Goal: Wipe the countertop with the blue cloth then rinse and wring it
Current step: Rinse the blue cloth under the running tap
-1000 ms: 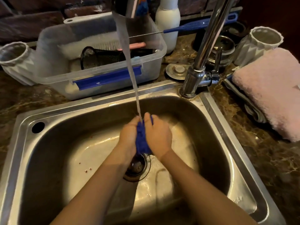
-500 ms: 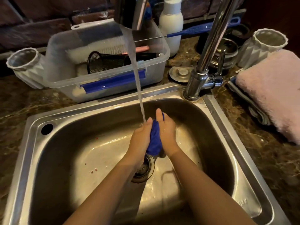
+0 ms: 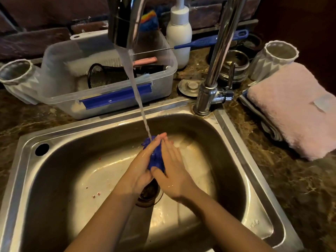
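The steel sink (image 3: 27, 160) is set into the dark marble bench (image 3: 272, 170), and things stand close to its rim. A clear plastic tub (image 3: 58, 70) stands just beside the back rim, the tap (image 3: 218, 60) rises at the back right corner, and a folded pink towel (image 3: 291, 106) lies near the right rim. Inside the basin there is wide room to the left of the hands and less to the right, and the drain (image 3: 149, 195) lies just under the wrists. The blue cloth (image 3: 156, 159) is bunched up in the middle of the basin, above the drain, with the water stream (image 3: 140, 99) falling on its top. The left hand (image 3: 141, 162) and the right hand (image 3: 174, 173) press it between their palms. The fingers of both are straight and together, and the right thumb lies over the lower end of the cloth. In the tub lie a black mesh cup (image 3: 101, 77) on its side, a pink handle (image 3: 145, 60) and something white and fluffy. A white ribbed cup (image 3: 278, 57) stands upright behind the towel, and a second ribbed cup (image 3: 16, 75) is tilted to the left of the tub; what they hold I cannot tell
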